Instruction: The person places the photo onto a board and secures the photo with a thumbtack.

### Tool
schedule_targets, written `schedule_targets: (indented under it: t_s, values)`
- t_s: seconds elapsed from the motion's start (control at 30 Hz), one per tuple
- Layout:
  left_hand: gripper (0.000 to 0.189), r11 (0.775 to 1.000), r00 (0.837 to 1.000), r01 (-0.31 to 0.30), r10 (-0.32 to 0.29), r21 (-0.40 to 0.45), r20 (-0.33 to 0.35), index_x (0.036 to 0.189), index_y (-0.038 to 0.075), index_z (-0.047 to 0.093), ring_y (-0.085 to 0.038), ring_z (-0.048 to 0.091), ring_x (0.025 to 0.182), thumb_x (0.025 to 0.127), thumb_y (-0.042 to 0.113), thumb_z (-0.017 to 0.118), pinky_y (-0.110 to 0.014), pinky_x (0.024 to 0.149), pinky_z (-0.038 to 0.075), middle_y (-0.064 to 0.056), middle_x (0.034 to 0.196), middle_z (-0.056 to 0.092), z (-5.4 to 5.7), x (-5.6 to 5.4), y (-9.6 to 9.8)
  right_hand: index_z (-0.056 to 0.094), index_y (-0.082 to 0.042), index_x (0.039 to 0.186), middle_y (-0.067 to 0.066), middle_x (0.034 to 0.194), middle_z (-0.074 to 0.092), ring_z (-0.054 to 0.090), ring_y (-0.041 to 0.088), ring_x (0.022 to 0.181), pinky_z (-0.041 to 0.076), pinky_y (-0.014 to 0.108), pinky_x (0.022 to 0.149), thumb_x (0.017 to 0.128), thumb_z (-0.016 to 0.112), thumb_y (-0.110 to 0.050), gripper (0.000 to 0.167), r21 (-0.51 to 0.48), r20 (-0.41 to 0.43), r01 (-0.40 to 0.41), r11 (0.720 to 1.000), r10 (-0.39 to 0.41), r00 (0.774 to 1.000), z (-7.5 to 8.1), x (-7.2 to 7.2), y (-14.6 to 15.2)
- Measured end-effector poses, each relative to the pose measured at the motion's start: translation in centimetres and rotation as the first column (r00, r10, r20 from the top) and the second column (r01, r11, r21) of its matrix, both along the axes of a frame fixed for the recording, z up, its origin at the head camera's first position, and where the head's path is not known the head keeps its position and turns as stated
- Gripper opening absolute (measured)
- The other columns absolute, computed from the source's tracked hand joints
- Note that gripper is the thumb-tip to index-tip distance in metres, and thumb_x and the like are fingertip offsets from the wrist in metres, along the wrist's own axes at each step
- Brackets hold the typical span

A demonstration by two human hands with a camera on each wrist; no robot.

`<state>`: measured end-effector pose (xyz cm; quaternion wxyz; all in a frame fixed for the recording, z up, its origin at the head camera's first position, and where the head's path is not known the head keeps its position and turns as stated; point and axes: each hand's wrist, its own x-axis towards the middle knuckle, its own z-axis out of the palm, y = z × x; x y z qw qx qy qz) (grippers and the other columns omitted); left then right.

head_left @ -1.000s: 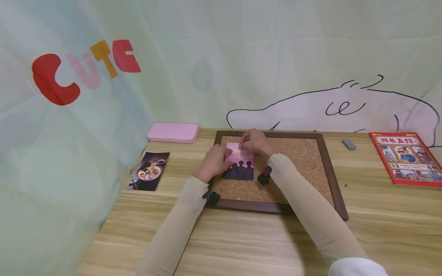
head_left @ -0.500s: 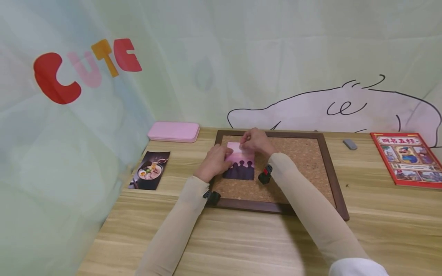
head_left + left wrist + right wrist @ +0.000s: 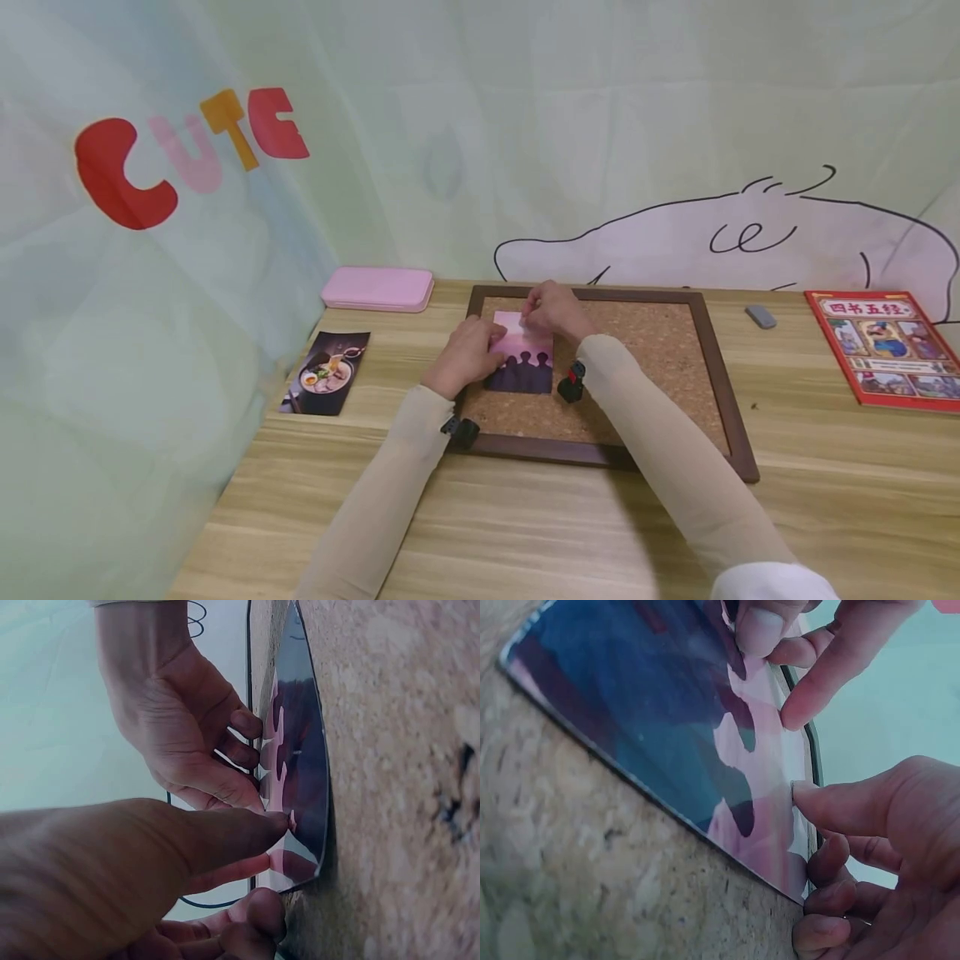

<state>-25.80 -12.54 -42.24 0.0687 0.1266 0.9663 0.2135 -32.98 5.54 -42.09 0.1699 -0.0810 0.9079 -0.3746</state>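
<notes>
A pink and dark purple photo (image 3: 528, 379) with silhouettes of people lies on a cork board (image 3: 637, 358) with a dark brown frame. My left hand (image 3: 467, 354) is at the photo's left side, its thumb and index finger extended and pressing on the picture. At the top right corner, my right hand (image 3: 558, 310) holds the photo's edge, thumb over the picture and fingers curled past the border. In the right wrist view the photo (image 3: 645, 727) bows slightly up from the cork. Whether anything small sits under the right thumb, I cannot tell.
Left of the board lies another photo (image 3: 326, 375) of a noodle bowl, with a pink case (image 3: 377, 287) behind it. A grey eraser-like block (image 3: 760, 316) and a red book (image 3: 885, 346) are to the right. A printed cloth (image 3: 450, 167) hangs behind the table.
Both hands stay at the photo; the right wrist has shifted very slightly. The photo and board remain in place, and the head view has moved only a little.
</notes>
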Motion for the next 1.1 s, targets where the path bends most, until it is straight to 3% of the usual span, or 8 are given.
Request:
schedule_targets:
  t_s: [0.33, 0.43, 0.5, 0.63, 0.77, 0.9, 1.1]
  values:
    - [0.043, 1.0, 1.0, 0.005, -0.005, 0.01, 0.003, 0.139, 0.0, 0.07, -0.032, 0.058, 0.117, 0.099, 0.013, 0.074, -0.046, 0.106, 0.049, -0.019, 0.122, 0.074, -0.1, 0.1, 0.0, 0.074, -0.007, 0.1, 0.011, 0.109, 0.066, 0.055, 0.024, 0.095, 0.043, 0.031, 0.076, 0.096, 0.073, -0.014, 0.007, -0.015, -0.016, 0.01, 1.0, -0.01, 1.0, -0.5, 0.1, 0.3]
    - [0.043, 1.0, 1.0, 0.015, -0.014, 0.023, -0.013, 0.137, 0.0, 0.071, -0.032, 0.058, 0.112, 0.097, 0.012, 0.075, -0.046, 0.102, 0.049, -0.019, 0.115, 0.073, -0.2, -0.1, -0.2, 0.073, -0.007, 0.103, 0.011, 0.108, 0.066, 0.055, 0.024, 0.095, 0.042, 0.032, 0.076, 0.097, 0.071, -0.016, 0.011, -0.022, -0.034, 0.011, 1.0, -0.011, 0.999, -0.8, 0.2, 0.7]
    - [0.042, 0.999, 0.999, 0.023, -0.022, 0.039, -0.028, 0.136, 0.0, 0.072, -0.03, 0.058, 0.104, 0.096, 0.012, 0.076, -0.041, 0.092, 0.048, -0.017, 0.104, 0.071, -0.2, -0.2, -0.5, 0.073, -0.007, 0.107, 0.012, 0.112, 0.067, 0.056, 0.026, 0.099, 0.044, 0.034, 0.081, 0.097, 0.069, -0.018, 0.015, -0.017, -0.049, 0.009, 1.0, -0.01, 0.999, -1.0, 0.1, 0.9]
    - [0.042, 0.996, 0.998, -0.003, 0.008, 0.088, -0.057, 0.136, 0.0, 0.072, -0.028, 0.055, 0.095, 0.096, 0.013, 0.074, -0.037, 0.082, 0.043, -0.015, 0.096, 0.066, 0.3, -0.3, -1.4, 0.07, -0.008, 0.116, 0.014, 0.123, 0.067, 0.057, 0.029, 0.108, 0.047, 0.039, 0.089, 0.102, 0.062, -0.021, 0.022, -0.026, -0.054, -0.011, 1.0, 0.01, 0.998, -1.1, 0.3, 1.6]
    - [0.046, 0.99, 0.995, -0.073, 0.08, 0.12, -0.058, 0.142, 0.002, 0.067, -0.028, 0.058, 0.097, 0.098, 0.015, 0.073, -0.04, 0.084, 0.049, -0.017, 0.107, 0.069, 1.2, -0.4, -2.4, 0.069, -0.008, 0.12, 0.015, 0.123, 0.067, 0.058, 0.029, 0.108, 0.049, 0.039, 0.088, 0.105, 0.059, -0.024, 0.024, -0.044, -0.08, -0.029, 0.999, 0.025, 0.996, -0.8, 0.9, 3.1]
    - [0.05, 0.987, 0.991, -0.104, 0.112, 0.119, -0.069, 0.145, 0.003, 0.063, -0.026, 0.061, 0.089, 0.1, 0.019, 0.074, -0.039, 0.079, 0.052, -0.02, 0.116, 0.071, 1.6, -0.6, -3.7, 0.069, -0.009, 0.12, 0.015, 0.122, 0.066, 0.058, 0.031, 0.109, 0.048, 0.041, 0.089, 0.106, 0.059, -0.025, 0.024, -0.047, -0.1, 0.002, 0.999, -0.006, 0.995, -0.4, 1.6, 5.2]
    - [0.052, 0.988, 0.982, -0.12, 0.132, 0.096, -0.134, 0.146, 0.001, 0.061, -0.028, 0.063, 0.086, 0.099, 0.019, 0.074, -0.04, 0.079, 0.05, -0.02, 0.111, 0.07, 2.0, -0.3, -6.7, 0.068, -0.008, 0.125, 0.017, 0.125, 0.066, 0.058, 0.033, 0.111, 0.05, 0.041, 0.088, 0.108, 0.057, -0.026, 0.027, -0.012, -0.099, 0.029, 0.999, -0.03, 0.995, 0.8, 3.4, 8.3]
